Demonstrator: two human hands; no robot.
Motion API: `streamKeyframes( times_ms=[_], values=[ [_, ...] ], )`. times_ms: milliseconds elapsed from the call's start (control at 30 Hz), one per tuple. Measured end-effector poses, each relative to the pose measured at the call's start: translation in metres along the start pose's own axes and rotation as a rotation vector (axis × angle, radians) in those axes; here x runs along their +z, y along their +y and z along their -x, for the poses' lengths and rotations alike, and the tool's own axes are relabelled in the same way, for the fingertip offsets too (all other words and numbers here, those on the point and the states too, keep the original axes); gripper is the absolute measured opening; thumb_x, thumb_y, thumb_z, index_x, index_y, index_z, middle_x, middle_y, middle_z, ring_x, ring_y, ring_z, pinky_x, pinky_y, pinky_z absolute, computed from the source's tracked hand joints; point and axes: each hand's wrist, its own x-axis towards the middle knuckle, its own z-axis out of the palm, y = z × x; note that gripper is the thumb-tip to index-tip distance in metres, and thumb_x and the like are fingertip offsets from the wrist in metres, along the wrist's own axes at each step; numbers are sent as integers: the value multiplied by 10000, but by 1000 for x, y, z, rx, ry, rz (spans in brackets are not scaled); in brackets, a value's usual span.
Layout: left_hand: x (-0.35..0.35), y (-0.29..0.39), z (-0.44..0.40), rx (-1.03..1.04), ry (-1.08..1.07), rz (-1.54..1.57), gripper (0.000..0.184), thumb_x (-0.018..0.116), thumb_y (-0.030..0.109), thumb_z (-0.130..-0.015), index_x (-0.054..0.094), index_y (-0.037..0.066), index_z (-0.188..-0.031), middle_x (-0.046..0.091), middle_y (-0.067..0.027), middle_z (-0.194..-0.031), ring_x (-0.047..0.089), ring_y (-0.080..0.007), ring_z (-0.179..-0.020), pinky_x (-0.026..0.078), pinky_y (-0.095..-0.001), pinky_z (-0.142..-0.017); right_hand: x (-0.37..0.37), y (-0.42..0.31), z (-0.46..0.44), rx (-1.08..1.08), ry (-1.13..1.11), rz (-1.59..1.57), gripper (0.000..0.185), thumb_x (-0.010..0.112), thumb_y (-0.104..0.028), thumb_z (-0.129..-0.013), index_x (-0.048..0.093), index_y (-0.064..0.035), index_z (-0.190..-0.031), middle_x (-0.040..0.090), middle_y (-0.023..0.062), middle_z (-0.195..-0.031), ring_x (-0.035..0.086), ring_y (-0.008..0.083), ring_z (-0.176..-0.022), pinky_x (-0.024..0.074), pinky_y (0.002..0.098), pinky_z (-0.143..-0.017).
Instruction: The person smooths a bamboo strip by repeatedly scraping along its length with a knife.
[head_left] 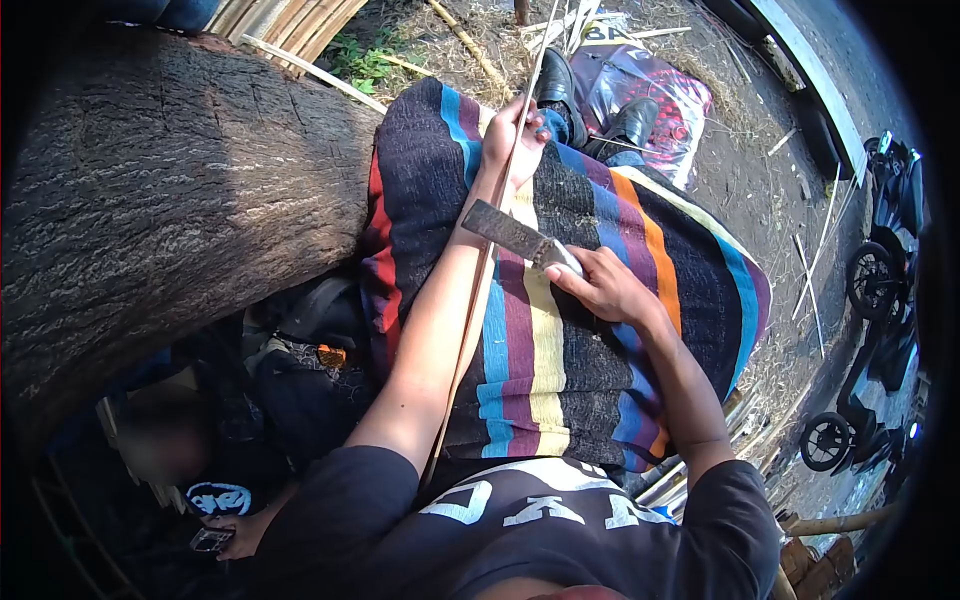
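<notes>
A long, thin bamboo strip [487, 262] runs along the inside of my left forearm, from near my upper arm out past my fingers. My left hand [516, 142], palm up with curled fingers, grips it near its far end. In my right hand [607, 286] is a broad-bladed knife [505, 229], its blunt-ended blade pointing left across the strip and my forearm. My fingers hide most of the handle. Whether the blade touches the strip I cannot tell. Under both arms, a striped cloth [560, 380] covers my lap.
A thick tree trunk [190, 190] stands close on the left. Below it, another person's hand [240, 537] holds a phone [211, 540]. Bamboo slats [290, 30] lie upper left. Past my shoes [632, 125] is a printed plastic sack [655, 95]. Motorbikes [875, 280] stand on the right.
</notes>
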Motion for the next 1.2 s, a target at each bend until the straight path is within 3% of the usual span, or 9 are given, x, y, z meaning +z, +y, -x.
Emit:
streamKeyframes(
  times_ms=[133,233,367,533,667,767,867,1000,1200],
  values=[
    [4,2,-2,3,71,-54,169,472,194,-1039,566,99,-934,462,38,-746,475,-105,-723,392,-297,-678,-2,-6,5,-279,-166,73,559,513,-503,-997,634,42,-983,633,284,-835,606,454,-782,440,498,-725],
    [-1,0,-5,22,47,-178,146,505,198,-1028,589,90,-977,483,34,-763,481,-97,-717,403,-286,-683,-6,1,-2,-58,165,44,552,508,-499,-999,628,39,-996,623,279,-821,601,457,-801,441,498,-747],
    [3,-4,-3,57,141,-311,159,536,205,-1018,602,61,-1008,541,0,-814,497,-91,-714,415,-280,-658,-17,-3,8,-224,-94,129,541,506,-498,-1002,630,28,-1003,620,280,-799,598,479,-790,443,501,-707],
    [-4,-3,-5,67,143,-410,164,550,195,-1012,613,45,-989,556,-7,-819,521,-100,-716,434,-277,-619,-15,4,2,44,130,64,528,496,-501,-1006,622,9,-1060,633,279,-871,582,479,-828,444,492,-751],
    [-9,0,-13,75,132,-561,170,562,193,-1005,612,31,-1016,564,-19,-808,544,-116,-697,447,-281,-614,-28,-4,8,-44,-232,117,577,498,-542,-994,641,-4,-1147,638,270,-995,562,418,-968,428,462,-857],
    [-4,-2,-10,116,155,-558,161,567,185,-998,608,30,-1014,561,-29,-767,541,-124,-658,446,-274,-585,-16,19,5,30,5,209,467,484,-439,-1026,618,-46,-1239,625,243,-1073,563,409,-979,435,464,-870],
    [-6,-5,-10,120,155,-602,163,562,185,-999,607,29,-1005,559,-31,-754,539,-126,-643,440,-271,-584,-15,31,13,-301,65,294,477,494,-452,-1021,618,-44,-1234,610,260,-1112,557,408,-1022,441,465,-871],
    [-3,-4,-10,104,122,-581,182,558,194,-1003,610,19,-997,564,-31,-757,543,-124,-647,450,-269,-589,-37,3,11,-188,-359,62,599,544,-553,-977,662,35,-991,606,179,-669,608,334,-654,476,437,-690],
    [17,-18,8,-83,-130,-407,390,453,388,-1047,642,48,-1046,637,-31,-911,607,-139,-773,478,-268,-726,-46,20,6,82,348,-538,449,470,-474,-1048,528,-54,-900,450,-35,-560,420,52,-417,342,232,-391]
  ],
)
